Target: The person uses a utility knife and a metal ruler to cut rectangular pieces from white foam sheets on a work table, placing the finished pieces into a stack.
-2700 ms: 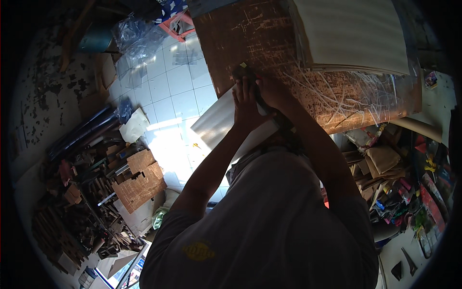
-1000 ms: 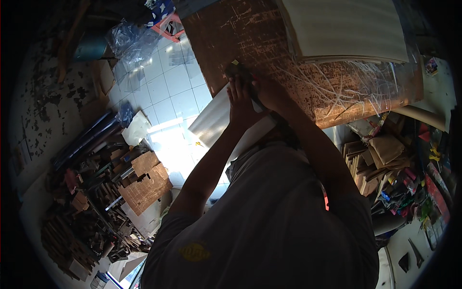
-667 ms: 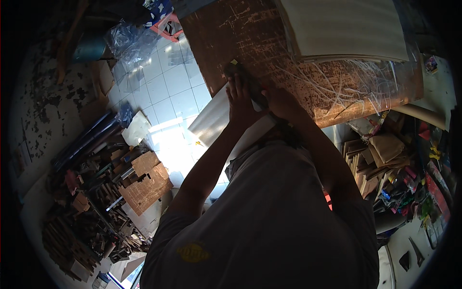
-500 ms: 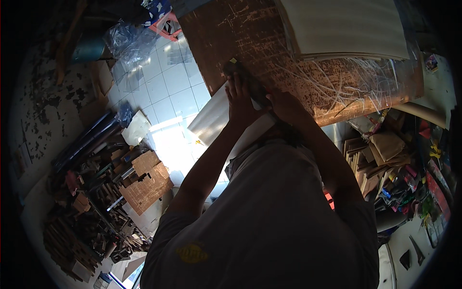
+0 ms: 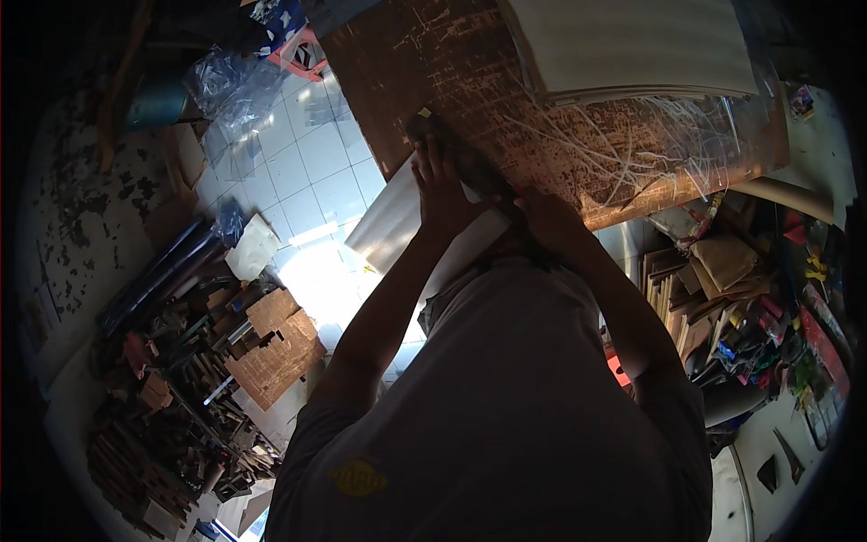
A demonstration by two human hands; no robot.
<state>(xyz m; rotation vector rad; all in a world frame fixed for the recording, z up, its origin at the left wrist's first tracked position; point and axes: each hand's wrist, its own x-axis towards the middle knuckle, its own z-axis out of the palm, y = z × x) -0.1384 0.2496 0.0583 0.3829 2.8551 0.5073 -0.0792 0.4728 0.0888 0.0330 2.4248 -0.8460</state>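
1. Currently, my left hand (image 5: 442, 185) lies flat, fingers spread and extended, pressing down on a pale sheet (image 5: 397, 212) at the near edge of the worn brown worktable (image 5: 506, 81). It grasps nothing; the palm only bears on the sheet.
2. My right hand (image 5: 546, 217) sits just beside the left, at the same table edge. It appears closed around a dark, slim tool (image 5: 461, 158) that runs from the hand up toward my left fingertips; I cannot tell exactly how the fingers wrap it.
3. The pale sheet lies partly on the table and overhangs its edge toward my body, above the white tiled floor (image 5: 307, 172).
4. A stack of cream-coloured boards (image 5: 632, 45) rests on the far part of the table, well apart from both hands.
5. Thin pale offcut strips (image 5: 632, 149) lie scattered on the table surface to the right of my hands.
6. Crumpled clear plastic (image 5: 230, 90) lies on the floor to the left.
7. Brown cardboard pieces (image 5: 275, 348) and mixed scrap are piled at the lower left, near a peeling wall.
8. Folded paper and coloured clutter (image 5: 731, 289) fill the area at the right.
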